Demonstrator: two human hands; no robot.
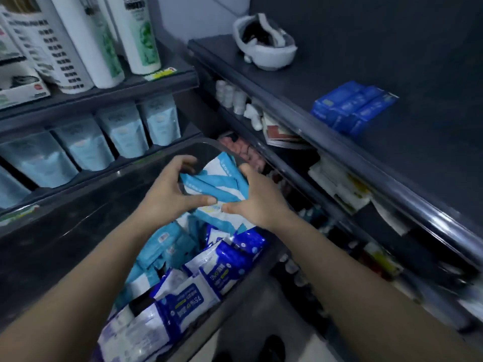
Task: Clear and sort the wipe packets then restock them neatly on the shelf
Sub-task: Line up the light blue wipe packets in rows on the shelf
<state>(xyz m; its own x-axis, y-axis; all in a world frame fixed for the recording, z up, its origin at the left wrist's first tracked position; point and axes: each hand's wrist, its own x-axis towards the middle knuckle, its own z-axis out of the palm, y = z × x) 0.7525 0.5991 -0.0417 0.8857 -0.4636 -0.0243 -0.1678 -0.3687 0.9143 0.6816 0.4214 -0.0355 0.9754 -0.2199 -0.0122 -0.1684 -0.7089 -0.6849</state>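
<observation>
A bundle of light-blue and white wipe packets (pixel 214 184) sits between both my hands, held above a dark bin (pixel 209 148). My left hand (pixel 167 194) grips the bundle's left side, thumb under it. My right hand (pixel 256 202) grips the right side, fingers curled over the top edge. Below them the bin holds more light-blue packets (pixel 167 244) at the back and dark-blue and white wipe packets (pixel 206 280) toward me.
To the right, a dark shelf top (pixel 392 178) carries a blue box pack (pixel 352 108) and a white headset (pixel 264 43). On the left are shelves with pale-blue pouches (pixel 122 131) and tall white bottles (pixel 141 35). Small goods fill the lower right shelves.
</observation>
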